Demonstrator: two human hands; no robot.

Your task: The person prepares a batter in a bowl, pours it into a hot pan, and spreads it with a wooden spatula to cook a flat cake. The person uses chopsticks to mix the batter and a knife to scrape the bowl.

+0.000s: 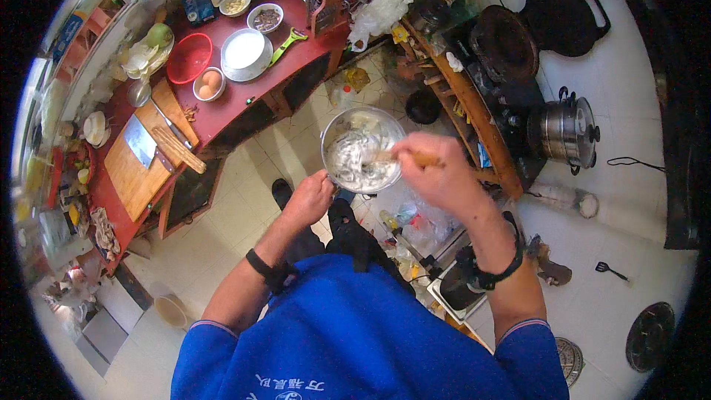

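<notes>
My left hand grips the near left side of a round pot, holding it above the floor in front of me; whether it has hold of a handle is hidden by the fingers. Inside the pot is a wet white mixture with streaks, like a flour batter. My right hand closes around the brown wooden handle of a stirring utensil, which reaches over the right rim into the mixture. The utensil's far end is blurred and partly sunk in the batter.
On the red counter at left are a cutting board with a cleaver, a bowl of eggs, a red basin and a white bowl. The stove at right holds a lidded steel pot. A rubbish bag lies below.
</notes>
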